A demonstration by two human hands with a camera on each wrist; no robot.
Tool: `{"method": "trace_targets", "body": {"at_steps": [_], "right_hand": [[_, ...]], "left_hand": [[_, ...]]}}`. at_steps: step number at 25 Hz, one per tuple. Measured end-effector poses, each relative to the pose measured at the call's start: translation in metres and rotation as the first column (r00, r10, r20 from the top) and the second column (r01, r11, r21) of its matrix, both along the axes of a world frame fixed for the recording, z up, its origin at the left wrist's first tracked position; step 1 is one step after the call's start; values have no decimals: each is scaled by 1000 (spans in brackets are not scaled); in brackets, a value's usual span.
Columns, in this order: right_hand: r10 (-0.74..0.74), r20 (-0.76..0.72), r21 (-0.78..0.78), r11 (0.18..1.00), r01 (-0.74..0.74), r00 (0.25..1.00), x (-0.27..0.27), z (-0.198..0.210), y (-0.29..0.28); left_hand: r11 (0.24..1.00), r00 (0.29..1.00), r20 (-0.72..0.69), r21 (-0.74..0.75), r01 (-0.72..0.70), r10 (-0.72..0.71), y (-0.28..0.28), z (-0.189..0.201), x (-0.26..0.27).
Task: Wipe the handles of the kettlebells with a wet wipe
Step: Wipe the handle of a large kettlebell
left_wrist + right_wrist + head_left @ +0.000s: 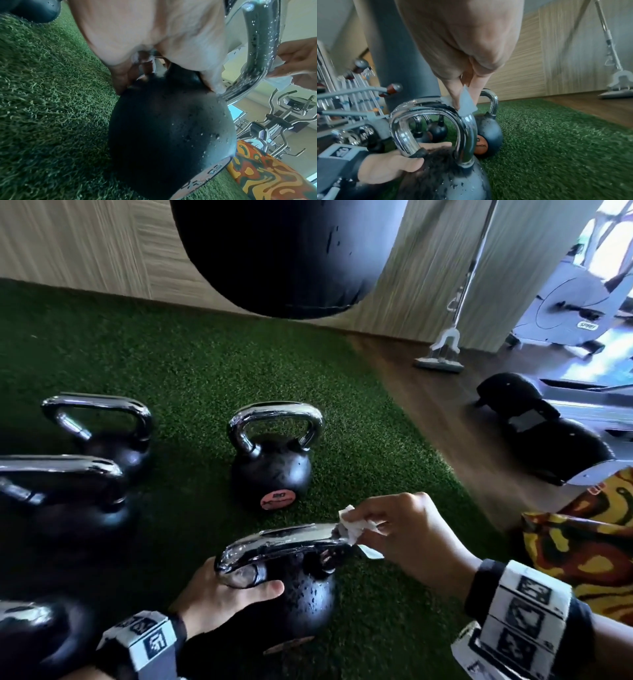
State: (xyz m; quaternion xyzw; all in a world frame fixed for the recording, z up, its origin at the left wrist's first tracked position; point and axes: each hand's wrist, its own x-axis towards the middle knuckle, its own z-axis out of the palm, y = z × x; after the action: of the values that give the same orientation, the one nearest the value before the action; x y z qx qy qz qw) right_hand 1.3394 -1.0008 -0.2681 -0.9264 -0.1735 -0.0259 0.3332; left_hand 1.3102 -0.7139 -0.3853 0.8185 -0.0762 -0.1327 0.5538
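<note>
A black kettlebell point(308, 601) with a chrome handle point(284, 542) stands on the green turf just in front of me, its ball beaded with drops. My left hand point(222, 590) grips the left base of that handle, thumb across the ball. My right hand point(407, 539) pinches a crumpled white wet wipe point(352, 525) against the handle's right bend. In the right wrist view the wipe point(465, 104) sits on top of the chrome loop point(433, 121). The left wrist view shows the wet handle point(257, 54) and the ball point(171, 135).
Another kettlebell point(272, 460) with a pink label stands behind. Two more point(102, 433) point(65, 494) are at the left, one point(30, 635) at the lower left. A black punching bag point(284, 251) hangs above. A mop point(442, 347) leans on the wall; exercise machines point(565, 313) stand at the right.
</note>
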Motion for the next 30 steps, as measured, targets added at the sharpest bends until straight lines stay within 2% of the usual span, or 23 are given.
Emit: {"method": "trace_targets", "body": {"at_steps": [3,6,11,14,17,19,21,22,24,26,27,28,29,30], "right_hand": [[38,-214,137,990,-8,976,14,-23,-22],[109,-422,285,958,17,900,17,-42,-32],[226,-494,495,867,58,840,20,-55,-31],[263,-540,497,866,51,800,25,-72,-27],[332,-642,436,899,-27,691,36,-81,-33],[335,-673,355,928,-109,660,47,-81,-40],[334,-638,336,931,-140,694,61,-73,-43],[342,-600,356,924,-142,723,69,-67,-42],[386,-477,422,889,-180,789,79,-50,-36],[421,-359,509,836,-204,833,85,-30,-23],[431,-291,545,808,-222,854,85,-21,-16],[442,-224,575,780,-249,869,83,-10,-8],[452,-173,589,759,-276,875,80,1,-2],[477,-129,610,730,-310,869,77,11,5]], "left_hand": [[1000,1000,6,11,5,-5,-1,-4,-1],[998,999,14,55,-35,35,-5,2,-3],[994,999,-1,103,-33,33,-11,8,-7],[991,997,-45,126,-49,55,-9,3,-7],[971,996,-63,237,-44,60,-11,2,-10],[893,985,-167,448,46,33,-6,11,-10],[648,953,-300,734,204,40,1,36,-9],[561,951,-302,799,214,66,8,51,-8],[468,969,-185,879,88,165,17,87,-5],[423,964,43,893,-155,262,24,117,1],[449,956,142,858,-248,257,23,129,6],[535,952,196,792,-295,235,20,140,12],[688,956,189,664,-293,225,11,147,20],[836,967,122,487,-253,221,-2,155,27]]}}
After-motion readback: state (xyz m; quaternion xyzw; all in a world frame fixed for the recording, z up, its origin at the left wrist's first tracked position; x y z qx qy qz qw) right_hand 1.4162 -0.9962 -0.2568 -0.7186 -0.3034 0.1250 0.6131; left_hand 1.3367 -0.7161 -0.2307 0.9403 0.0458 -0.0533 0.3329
